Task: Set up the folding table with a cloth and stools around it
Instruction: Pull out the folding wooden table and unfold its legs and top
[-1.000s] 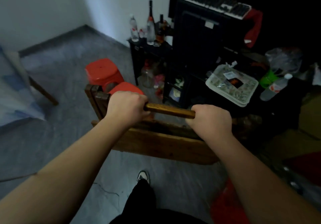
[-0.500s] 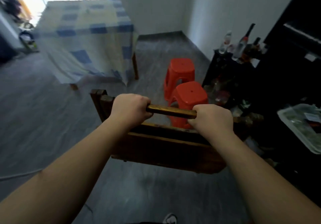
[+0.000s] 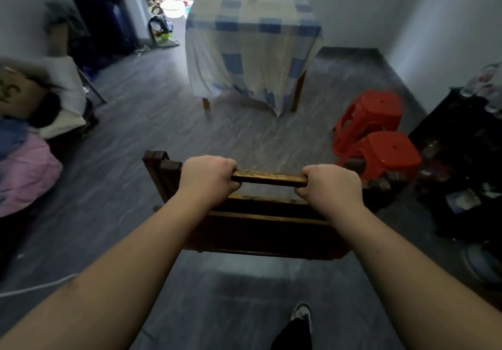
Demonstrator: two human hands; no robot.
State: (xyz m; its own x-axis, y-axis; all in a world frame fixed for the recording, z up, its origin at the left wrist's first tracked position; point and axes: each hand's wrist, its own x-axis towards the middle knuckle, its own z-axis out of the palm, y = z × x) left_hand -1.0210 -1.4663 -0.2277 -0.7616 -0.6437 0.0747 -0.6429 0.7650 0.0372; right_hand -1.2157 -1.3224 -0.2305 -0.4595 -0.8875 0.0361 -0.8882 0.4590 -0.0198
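Gripping the wooden bench's rail (image 3: pixel 269 179), left hand (image 3: pixel 207 177) and right hand (image 3: pixel 331 186) clenched it; beyond, the table (image 3: pixel 297 95) wore its cloth (image 3: pixel 252 42), red stools (image 3: pixel 375 135) unplaced beside it.

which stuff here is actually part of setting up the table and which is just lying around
Part of the job:
- wooden bench, its rail gripped by the left hand and right hand
- table already under the checked cloth
- two red stools

Just lying about:
- pink bedding
- dark shelf of bottles
- dark clothes by the wall
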